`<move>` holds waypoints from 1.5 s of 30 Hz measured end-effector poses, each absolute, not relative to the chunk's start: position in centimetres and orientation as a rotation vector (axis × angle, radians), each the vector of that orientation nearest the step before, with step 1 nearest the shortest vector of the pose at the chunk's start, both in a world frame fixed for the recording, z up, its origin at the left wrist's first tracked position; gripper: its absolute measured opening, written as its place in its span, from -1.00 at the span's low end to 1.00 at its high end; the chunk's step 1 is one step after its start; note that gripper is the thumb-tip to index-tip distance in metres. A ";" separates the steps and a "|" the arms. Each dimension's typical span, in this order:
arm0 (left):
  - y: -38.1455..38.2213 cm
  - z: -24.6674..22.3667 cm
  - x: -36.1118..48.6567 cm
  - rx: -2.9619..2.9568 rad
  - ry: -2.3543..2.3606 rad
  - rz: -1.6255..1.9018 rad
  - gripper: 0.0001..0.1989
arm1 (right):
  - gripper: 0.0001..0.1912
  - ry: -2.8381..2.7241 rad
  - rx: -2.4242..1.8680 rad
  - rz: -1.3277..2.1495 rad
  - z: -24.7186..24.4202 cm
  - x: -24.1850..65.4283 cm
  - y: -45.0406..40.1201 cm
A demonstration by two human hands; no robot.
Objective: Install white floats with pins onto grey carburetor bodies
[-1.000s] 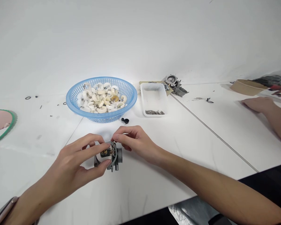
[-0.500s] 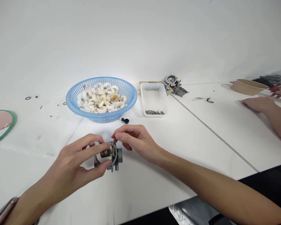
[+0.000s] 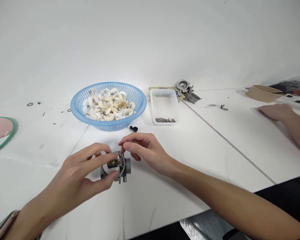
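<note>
The carburetor body (image 3: pixel 116 168), a small grey metal casting with a round open face showing brass parts inside, sits on the white counter (image 3: pixel 165 186) close to the near edge, between the person's two hands. The left hand (image 3: pixel 77 176) grips it, the thumb pressed against its lower front and the forefinger laid over its top rim, so these fingers are closed on the casting. The right hand (image 3: pixel 145 148) hovers just behind and right of it with forefinger and thumb pinched together at the upper rim; whether a small part sits between those fingertips cannot be told. Farther back stands a blue basket (image 3: pixel 76 110) filled with white and cream curved floats (image 3: pixel 107 105), and a small black cap (image 3: pixel 133 128) lies on the counter just in front of it. Beside the basket to the right is a white tray (image 3: pixel 165 100) with a few thin metal pins (image 3: pixel 165 119) at its near end, and behind the tray lie more grey carburetor castings (image 3: pixel 187 90). At the far right, another person's hand (image 3: pixel 275 110) rests flat on the counter near a brown paper bowl (image 3: pixel 263 92).
</note>
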State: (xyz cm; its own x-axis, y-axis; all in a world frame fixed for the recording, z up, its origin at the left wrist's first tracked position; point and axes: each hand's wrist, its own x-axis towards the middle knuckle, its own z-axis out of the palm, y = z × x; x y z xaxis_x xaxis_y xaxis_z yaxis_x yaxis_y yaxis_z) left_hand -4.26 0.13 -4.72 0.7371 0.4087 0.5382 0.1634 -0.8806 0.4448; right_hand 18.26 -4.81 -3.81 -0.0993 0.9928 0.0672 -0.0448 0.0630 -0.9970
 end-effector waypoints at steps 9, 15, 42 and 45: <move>0.2 -4.8 -4.3 2.561 0.438 0.922 -0.69 | -0.85 -1.297 -1.070 1.251 -3.8 18.2 -4.9; 0.3 -4.9 -4.4 2.554 0.392 0.960 -0.66 | -0.84 -1.295 -1.061 1.257 -3.8 18.2 -4.9; 0.2 -4.6 -4.2 2.581 0.455 0.908 -0.70 | -0.88 -1.365 -1.091 1.233 -3.7 18.3 -5.0; 0.3 -4.7 -4.3 2.587 0.473 0.881 -0.65 | -0.81 -1.506 -1.096 1.187 -3.5 18.9 -4.9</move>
